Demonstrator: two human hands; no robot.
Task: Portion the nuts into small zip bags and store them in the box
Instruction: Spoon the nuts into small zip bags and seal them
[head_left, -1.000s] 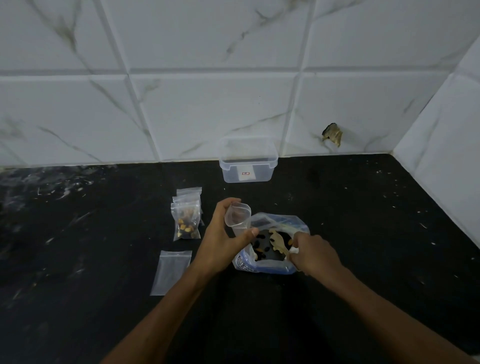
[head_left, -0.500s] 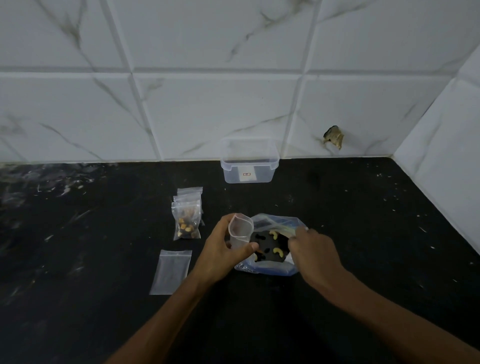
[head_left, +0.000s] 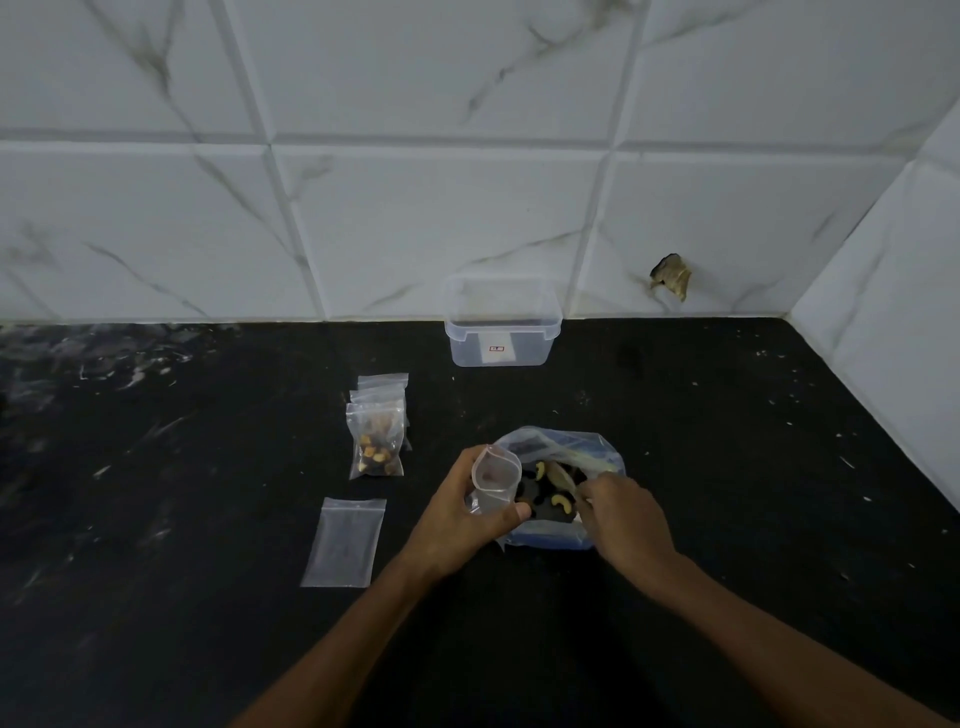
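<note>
Mid-scoop: small bag held upright, mouth open to the ceiling, right next to the big nut bag.

The left hand (head_left: 462, 514) has its fingers wrapped round a small zip bag (head_left: 496, 480), clear and looking empty, long axis vertical, touching the left edge of the big nut bag (head_left: 561, 488). The right hand (head_left: 621, 512) has fingertips curled down into that bag's open top among pale cashews and dark bits; can't tell if it's pinching any. Left of the nut bag: filled small bags (head_left: 378, 436), a flat empty one (head_left: 345, 543). Behind it, the clear box (head_left: 503, 332).
</note>
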